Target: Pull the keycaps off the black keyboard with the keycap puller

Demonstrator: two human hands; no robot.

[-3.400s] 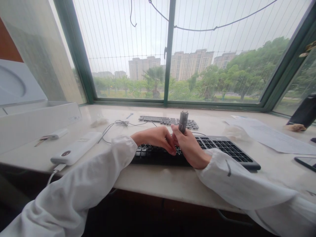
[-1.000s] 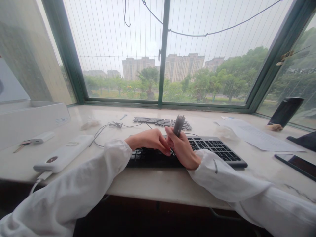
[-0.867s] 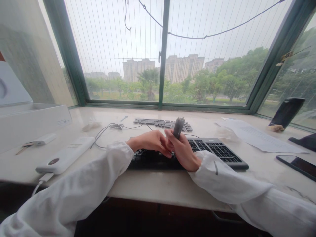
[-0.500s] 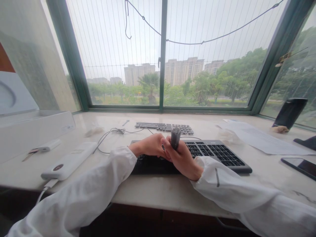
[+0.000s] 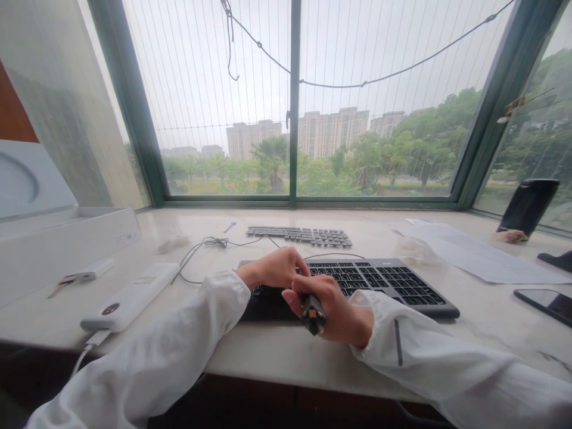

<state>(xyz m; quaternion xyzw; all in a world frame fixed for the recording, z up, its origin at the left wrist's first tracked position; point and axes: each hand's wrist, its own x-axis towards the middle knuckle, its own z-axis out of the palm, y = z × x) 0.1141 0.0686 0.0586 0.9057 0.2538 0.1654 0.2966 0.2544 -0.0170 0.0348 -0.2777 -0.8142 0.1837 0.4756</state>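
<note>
A black keyboard [image 5: 388, 274] lies on the pale tabletop, its key positions showing as dark frames without caps on the right part. My right hand [image 5: 333, 304] is closed around a dark, thick-handled tool [image 5: 314, 316] whose faceted butt end points toward me. The tool's working end is hidden behind my fingers. Close beside it, my left hand [image 5: 277, 267] rests over the keyboard's middle-left with fingers curled downward. Whatever its fingertips hold is out of sight. Behind the keyboard, loose grey keycaps [image 5: 299, 235] are laid out in keyboard order.
At left are a white power bank [image 5: 129, 298], a small white device [image 5: 95, 269] and a white box [image 5: 75, 235]. A thin cable [image 5: 214, 242] loops behind my left hand. Papers [image 5: 473, 250], a flat phone [image 5: 547, 305] and an upright dark device [image 5: 527, 205] sit at right.
My right hand has turned and moved slightly down toward me, so the tool has tipped from upright to pointing at me. My left hand stays nearly in place.
</note>
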